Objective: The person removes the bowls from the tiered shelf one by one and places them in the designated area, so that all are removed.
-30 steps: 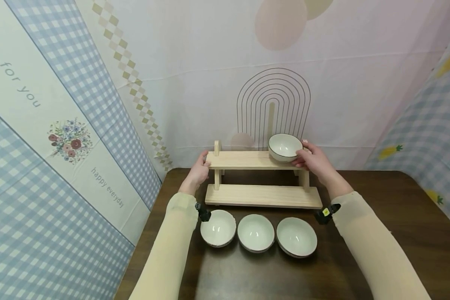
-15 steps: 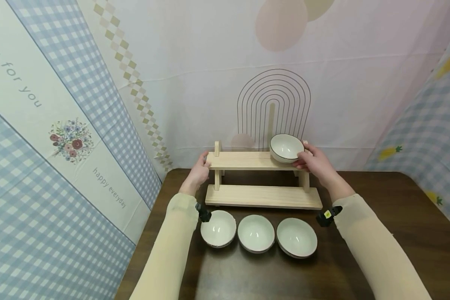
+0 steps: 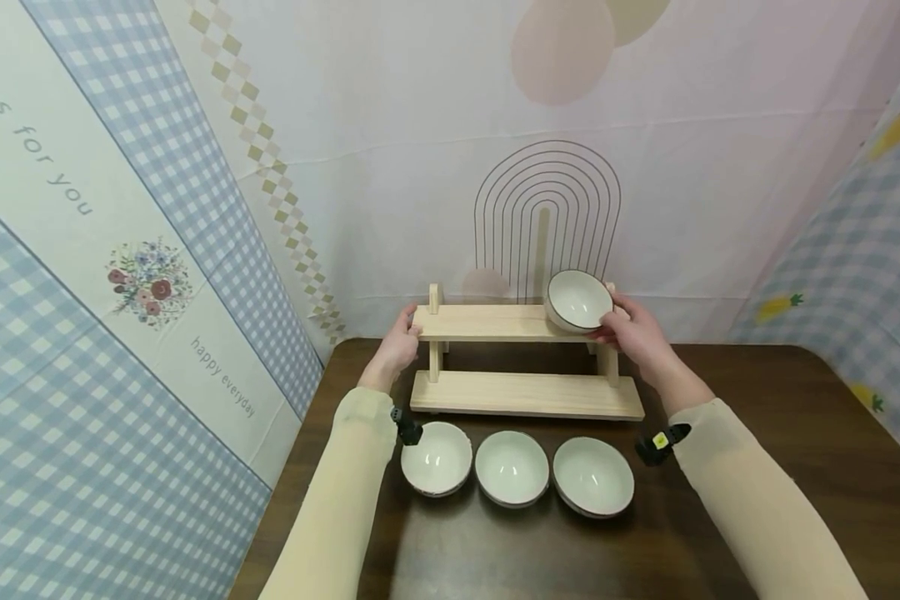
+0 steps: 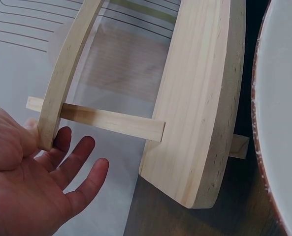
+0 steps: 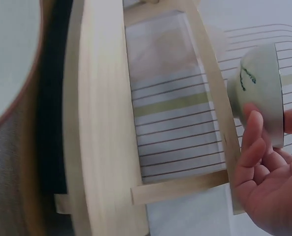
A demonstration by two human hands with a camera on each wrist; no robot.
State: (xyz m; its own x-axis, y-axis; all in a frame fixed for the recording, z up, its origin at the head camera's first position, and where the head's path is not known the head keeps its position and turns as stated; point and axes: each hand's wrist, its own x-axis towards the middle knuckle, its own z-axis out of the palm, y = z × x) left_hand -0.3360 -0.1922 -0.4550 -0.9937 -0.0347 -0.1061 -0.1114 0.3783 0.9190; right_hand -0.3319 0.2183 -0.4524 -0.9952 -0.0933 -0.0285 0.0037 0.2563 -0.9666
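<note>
With thumb and fingers, my right hand (image 3: 633, 333) pinches the rim of a white bowl (image 3: 579, 300) at the right end of the two-tier wooden shelf's (image 3: 487, 322) upper board. The bowl tilts toward me, and in the right wrist view green marks show on the outside of this bowl (image 5: 259, 73). At the opposite end, my left hand (image 3: 397, 342) grips the upper board. In the left wrist view the thumb of this hand (image 4: 42, 182) lies over the board's end, the other fingers spread below.
Three more white bowls stand in a row before the shelf: left bowl (image 3: 437, 462), middle bowl (image 3: 512, 471), right bowl (image 3: 594, 479). All rest on the dark wooden table (image 3: 757, 433). A patterned cloth (image 3: 390, 167) hangs behind the shelf.
The bowl in my right hand has shifted slightly right and tilted more toward me, its inside facing me more. My left hand holds its place on the shelf.
</note>
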